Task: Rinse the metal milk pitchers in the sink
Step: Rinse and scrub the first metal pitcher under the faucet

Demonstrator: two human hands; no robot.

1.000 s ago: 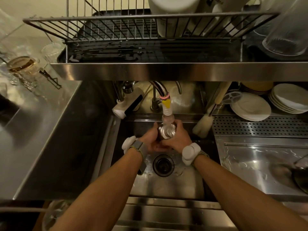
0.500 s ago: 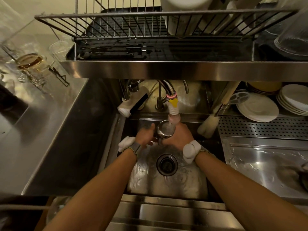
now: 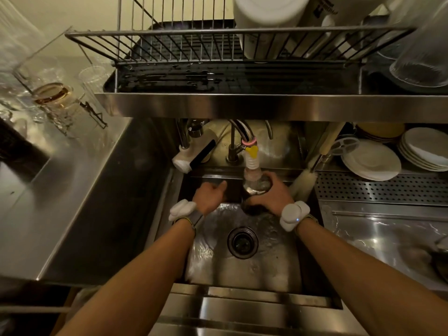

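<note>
The right hand (image 3: pixel 272 196) wraps round the metal milk pitcher (image 3: pixel 256 186), holding it mouth-up under the faucet nozzle (image 3: pixel 252 163) over the sink (image 3: pixel 242 270), apparently to catch the water, while the left hand (image 3: pixel 210 194) hangs nearby, loosely curled and empty.

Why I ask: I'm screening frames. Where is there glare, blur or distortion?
Head view: dim, warm light; glare streaks the drainboard; the glasses at left smear with blur; wide-angle distortion splays the rack; the pitcher is half lost in shadow.

Pitcher (image 3: pixel 257 186) under faucet (image 3: pixel 252 161), over sink (image 3: pixel 266 267); plates (image 3: pixel 371 163) right; glasses (image 3: pixel 53 93), seemingly, left.
</note>
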